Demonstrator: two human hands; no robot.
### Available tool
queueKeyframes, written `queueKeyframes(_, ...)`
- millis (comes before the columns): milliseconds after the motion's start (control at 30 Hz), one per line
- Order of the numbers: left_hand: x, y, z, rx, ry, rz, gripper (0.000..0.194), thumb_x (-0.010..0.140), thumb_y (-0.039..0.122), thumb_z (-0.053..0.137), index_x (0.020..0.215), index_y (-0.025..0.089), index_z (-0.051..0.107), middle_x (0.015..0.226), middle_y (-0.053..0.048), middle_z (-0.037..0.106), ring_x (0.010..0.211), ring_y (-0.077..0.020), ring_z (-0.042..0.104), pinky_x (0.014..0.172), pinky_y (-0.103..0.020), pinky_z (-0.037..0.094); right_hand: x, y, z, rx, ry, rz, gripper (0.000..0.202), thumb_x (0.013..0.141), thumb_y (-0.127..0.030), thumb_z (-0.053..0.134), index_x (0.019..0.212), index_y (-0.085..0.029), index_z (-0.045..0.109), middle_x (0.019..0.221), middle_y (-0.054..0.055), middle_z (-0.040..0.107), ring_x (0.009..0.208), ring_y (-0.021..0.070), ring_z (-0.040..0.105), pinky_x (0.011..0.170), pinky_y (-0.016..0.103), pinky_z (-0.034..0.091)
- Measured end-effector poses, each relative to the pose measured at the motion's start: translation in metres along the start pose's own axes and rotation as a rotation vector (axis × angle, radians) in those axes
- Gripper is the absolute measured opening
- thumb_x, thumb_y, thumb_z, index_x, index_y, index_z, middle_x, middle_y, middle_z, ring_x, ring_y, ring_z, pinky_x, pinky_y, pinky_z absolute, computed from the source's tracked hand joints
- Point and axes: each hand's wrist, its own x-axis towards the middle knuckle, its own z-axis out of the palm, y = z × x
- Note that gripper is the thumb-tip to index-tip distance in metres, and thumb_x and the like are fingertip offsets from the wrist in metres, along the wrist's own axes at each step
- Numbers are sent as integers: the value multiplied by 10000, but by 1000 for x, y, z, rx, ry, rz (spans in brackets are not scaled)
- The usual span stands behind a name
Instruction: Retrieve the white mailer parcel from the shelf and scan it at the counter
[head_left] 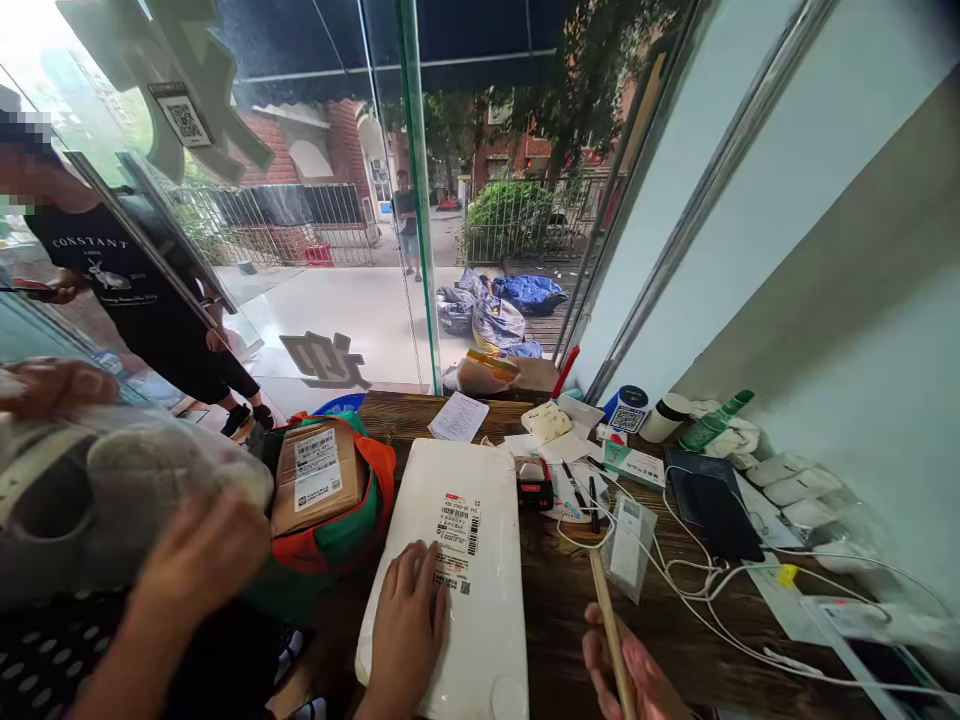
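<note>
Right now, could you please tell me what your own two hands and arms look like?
Both are bare, with no gloves, rings or watch that I can see. The left hand has a bare wrist and forearm, with no sleeve in view. The right hand is cut off by the lower edge, so its wrist cannot be seen.

We see a flat white plastic parcel (pixel 450 560) with a black barcode label marked in red, lying on a dark brown wooden tabletop (pixel 555 600). Our pale tan wooden stick (pixel 609 625) is plain. A brown cardboard box (pixel 319 475) sits in an orange and green cloth bag (pixel 360 520). White cables (pixel 697 580) cross the wood beside a small black and red label printer (pixel 535 485).
</note>
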Motion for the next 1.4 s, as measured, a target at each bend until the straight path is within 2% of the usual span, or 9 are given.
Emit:
queueKeyframes(67, 5, 4, -1, 63, 25, 29, 421, 862, 263, 505, 1277, 197, 520, 1197, -106, 582, 1105, -242, 525, 925, -414, 505, -1, -5, 14, 70, -72, -65, 729, 462, -717, 750, 1061, -308, 676, 821, 49, 679, 620, 172, 571, 550, 268, 499)
queueKeyframes(167, 9, 6, -3, 117, 18, 42, 439, 858, 278, 515, 1291, 207, 509, 1183, -103, 570, 1081, -246, 515, 910, -407, 486, 1, -3, 29, 170, -154, -50, 720, 512, -796, 637, 1073, -345, 679, 981, 78, 716, 838, 297, 640, 804, 436, 520)
queueKeyframes(233, 9, 7, -3, 132, 16, 53, 444, 855, 276, 520, 1295, 213, 507, 1179, -102, 558, 1077, -246, 505, 899, -397, 483, 4, -2, 39, 224, -190, -10, 616, 560, -728, 674, 1060, -368, 682, 1062, 61, 717, 945, 332, 643, 885, 493, 483)
queueKeyframes(333, 9, 7, -4, 148, 20, 77, 437, 853, 259, 519, 1288, 220, 517, 1163, -111, 542, 1069, -250, 495, 885, -398, 487, 6, -7, 58, 214, -156, -29, 508, 580, -552, 776, 1027, -323, 695, 1020, 57, 737, 940, 302, 661, 855, 441, 492)
queueKeyframes(467, 10, 7, -4, 159, 35, 95, 432, 854, 268, 521, 1280, 193, 531, 1143, -135, 532, 1036, -259, 496, 870, -420, 494, 4, -15, 74, 122, -208, -93, 600, 535, -353, 843, 1092, -266, 637, 967, 89, 744, 868, 286, 678, 756, 404, 501)
queueKeyframes(567, 11, 7, -4, 165, 46, 122, 453, 845, 271, 536, 1285, 164, 524, 1132, -148, 521, 1009, -268, 497, 846, -432, 505, 1, -16, 75, 91, -273, -93, 792, 511, -265, 858, 1229, -268, 523, 1128, 107, 693, 1009, 305, 639, 848, 440, 478)
queueKeyframes(700, 11, 8, -5, 177, 55, 153, 440, 840, 265, 544, 1262, 139, 543, 1135, -163, 505, 995, -277, 497, 830, -440, 510, -1, -15, 72, 75, -262, -111, 955, 502, -218, 866, 1328, -304, 396, 1307, 100, 591, 1168, 311, 558, 966, 467, 427)
queueKeyframes(967, 12, 7, -3, 181, 12, 123, 448, 852, 270, 523, 1287, 164, 520, 1157, -153, 499, 1009, -272, 485, 852, -431, 496, 2, -9, 64, 51, -187, -132, 919, 497, -252, 869, 1308, -308, 440, 1364, 94, 544, 1249, 339, 484, 1040, 515, 374)
queueKeyframes(1400, 17, 20, -9, 260, -16, 119, 411, 862, 198, 495, 1268, 203, 556, 1127, -144, 481, 1015, -265, 470, 846, -425, 519, -1, -5, 60, 71, -163, -104, 851, 532, -243, 862, 1282, -336, 471, 1322, 76, 582, 1167, 323, 557, 1021, 515, 387)
